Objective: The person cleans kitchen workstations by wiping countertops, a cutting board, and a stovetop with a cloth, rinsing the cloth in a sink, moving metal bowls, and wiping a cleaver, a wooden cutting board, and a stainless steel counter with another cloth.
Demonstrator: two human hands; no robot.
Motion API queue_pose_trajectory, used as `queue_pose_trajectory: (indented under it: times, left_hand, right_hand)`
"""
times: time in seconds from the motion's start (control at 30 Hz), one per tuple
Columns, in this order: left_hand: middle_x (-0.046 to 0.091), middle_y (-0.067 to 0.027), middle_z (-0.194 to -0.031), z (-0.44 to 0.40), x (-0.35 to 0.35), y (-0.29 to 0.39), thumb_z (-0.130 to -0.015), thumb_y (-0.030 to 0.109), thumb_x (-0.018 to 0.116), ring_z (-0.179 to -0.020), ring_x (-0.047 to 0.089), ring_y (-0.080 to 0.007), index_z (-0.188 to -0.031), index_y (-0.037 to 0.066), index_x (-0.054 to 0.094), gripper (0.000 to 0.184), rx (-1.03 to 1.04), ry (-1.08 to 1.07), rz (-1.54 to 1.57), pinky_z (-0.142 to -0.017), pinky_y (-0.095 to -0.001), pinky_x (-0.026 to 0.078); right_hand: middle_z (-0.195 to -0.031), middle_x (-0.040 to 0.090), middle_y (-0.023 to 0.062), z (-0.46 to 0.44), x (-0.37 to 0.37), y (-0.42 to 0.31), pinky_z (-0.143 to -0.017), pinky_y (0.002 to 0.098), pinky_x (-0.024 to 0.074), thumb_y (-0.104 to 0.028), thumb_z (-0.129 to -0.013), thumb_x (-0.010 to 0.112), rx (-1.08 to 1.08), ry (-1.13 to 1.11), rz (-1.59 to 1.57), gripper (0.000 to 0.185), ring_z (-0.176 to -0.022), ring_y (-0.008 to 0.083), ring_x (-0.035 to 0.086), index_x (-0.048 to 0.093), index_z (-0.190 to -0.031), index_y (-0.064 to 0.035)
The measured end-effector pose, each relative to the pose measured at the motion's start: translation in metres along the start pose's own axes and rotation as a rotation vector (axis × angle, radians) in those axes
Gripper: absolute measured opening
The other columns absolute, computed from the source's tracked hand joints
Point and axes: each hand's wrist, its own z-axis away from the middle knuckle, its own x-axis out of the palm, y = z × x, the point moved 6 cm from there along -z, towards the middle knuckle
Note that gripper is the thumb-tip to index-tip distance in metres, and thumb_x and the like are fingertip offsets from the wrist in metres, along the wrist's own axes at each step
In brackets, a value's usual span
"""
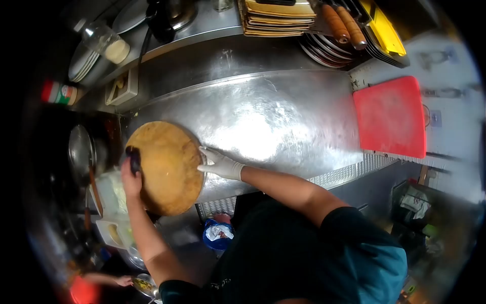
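Note:
A large round tan board [169, 175], yellowish in the middle and browner at the rim, lies at the left end of the metal counter. My left hand [131, 178], bare, is at its left edge with the fingers closed around a dark, rounded object [134, 159]; its exact kind is not clear. My right hand [220, 164] wears a white glove. Its fingers are stretched out and touch the board's right edge, with nothing seen in the grip.
A red cutting board [390, 117] stands at the counter's right end. Stacked plates [329, 50] and wooden handles [344, 25] are at the back. A blue bucket [217, 238] is below the front edge. Lower left, another person's hand [124, 280] is at a bowl of food [145, 285].

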Motion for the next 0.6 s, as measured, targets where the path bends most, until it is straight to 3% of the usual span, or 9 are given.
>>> queue_pose_trajectory:
  times: [0.1, 0.23, 0.27, 0.37, 0.43, 0.47, 0.5, 0.53, 0.6]
  left_hand:
    - [0.058, -0.0257, -0.145, 0.015, -0.012, -0.045, -0.078, -0.014, 0.064, -0.136, 0.055, -0.0433, -0.146, -0.001, 0.052, 0.07, -0.261, 0.012, 0.09, -0.119, -0.0443, 0.041]
    - [0.064, -0.0184, -0.119, 0.043, -0.024, -0.049, -0.081, -0.015, 0.067, -0.113, 0.064, -0.0334, -0.126, -0.002, 0.056, 0.048, -0.31, 0.136, 0.122, -0.107, -0.0402, 0.048]
    - [0.064, -0.016, -0.112, 0.046, -0.026, -0.043, -0.082, -0.015, 0.068, -0.107, 0.064, -0.0303, -0.121, -0.002, 0.057, 0.043, -0.32, 0.151, 0.142, -0.104, -0.0392, 0.05]
    - [0.055, -0.009, -0.099, 0.058, -0.049, 0.017, -0.085, -0.015, 0.066, -0.097, 0.058, -0.0206, -0.109, 0.0, 0.053, 0.031, -0.273, 0.193, 0.202, -0.094, -0.0337, 0.05]
    - [0.051, -0.0057, -0.099, 0.059, -0.068, 0.074, -0.086, -0.013, 0.065, -0.093, 0.05, -0.0174, -0.105, 0.002, 0.051, 0.028, -0.209, 0.196, 0.3, -0.088, -0.0295, 0.046]
    - [0.048, -0.004, -0.098, 0.066, -0.08, 0.109, -0.086, -0.012, 0.065, -0.092, 0.047, -0.0157, -0.103, 0.002, 0.05, 0.027, -0.184, 0.202, 0.345, -0.084, -0.0274, 0.044]
    - [0.045, -0.0016, -0.094, 0.069, -0.094, 0.158, -0.086, -0.01, 0.062, -0.089, 0.044, -0.0124, -0.098, 0.004, 0.049, 0.023, -0.239, 0.207, 0.484, -0.079, -0.0252, 0.041]
    - [0.043, -0.0007, -0.092, 0.07, -0.101, 0.188, -0.084, -0.01, 0.062, -0.087, 0.043, -0.0113, -0.094, 0.005, 0.048, 0.023, -0.141, 0.232, 0.514, -0.078, -0.0243, 0.039]
    - [0.043, 0.0007, -0.089, 0.077, -0.113, 0.254, -0.081, -0.012, 0.061, -0.083, 0.042, -0.0093, -0.09, 0.006, 0.048, 0.024, -0.038, 0.258, 0.588, -0.075, -0.0234, 0.038]
  right_hand:
    - [-0.172, 0.022, 0.025, 0.024, -0.016, -0.004, -0.131, 0.0452, 0.0189, -0.054, -0.098, 0.065, -0.033, 0.051, 0.183, 0.09, -0.162, 0.038, 0.016, 0.031, -0.165, -0.0062]
    - [-0.17, 0.031, 0.0198, 0.08, -0.066, 0.046, -0.131, 0.0464, 0.0205, -0.05, -0.1, 0.064, 0.007, 0.27, 0.125, 0.078, -0.16, 0.0358, 0.023, 0.039, -0.163, -0.0095]
    - [-0.17, 0.032, 0.0194, 0.094, -0.081, 0.067, -0.13, 0.045, 0.0256, -0.044, -0.102, 0.065, 0.008, 0.325, 0.129, 0.074, -0.159, 0.0354, 0.026, 0.04, -0.162, -0.0092]
    - [-0.168, 0.036, 0.019, 0.165, -0.13, 0.095, -0.123, 0.0405, 0.0396, -0.034, -0.104, 0.066, 0.064, 0.502, -0.05, 0.068, -0.152, 0.0329, 0.04, 0.041, -0.161, -0.0074]
    - [-0.163, 0.045, 0.0169, 0.211, -0.152, 0.119, -0.117, 0.0384, 0.0464, -0.034, -0.104, 0.067, 0.154, 0.603, -0.172, 0.064, -0.138, 0.0311, 0.055, 0.044, -0.161, -0.014]
    - [-0.159, 0.05, 0.016, 0.235, -0.159, 0.132, -0.114, 0.0379, 0.0483, -0.033, -0.105, 0.067, 0.085, 0.675, -0.238, 0.059, -0.134, 0.0287, 0.058, 0.049, -0.158, -0.0157]
    - [-0.155, 0.054, 0.0147, 0.257, -0.168, 0.139, -0.113, 0.0363, 0.0492, -0.03, -0.104, 0.068, 0.12, 0.712, -0.197, 0.056, -0.132, 0.0264, 0.059, 0.053, -0.155, -0.0132]
    - [-0.152, 0.055, 0.0137, 0.275, -0.173, 0.145, -0.11, 0.0322, 0.0501, -0.023, -0.105, 0.066, 0.034, 0.794, -0.167, 0.052, -0.126, 0.0197, 0.061, 0.055, -0.153, -0.0073]
    - [-0.155, 0.052, 0.0145, 0.301, -0.173, 0.154, -0.115, 0.0321, 0.0455, -0.022, -0.105, 0.066, -0.03, 0.826, -0.407, 0.05, -0.136, 0.0211, 0.056, 0.056, -0.151, -0.0038]
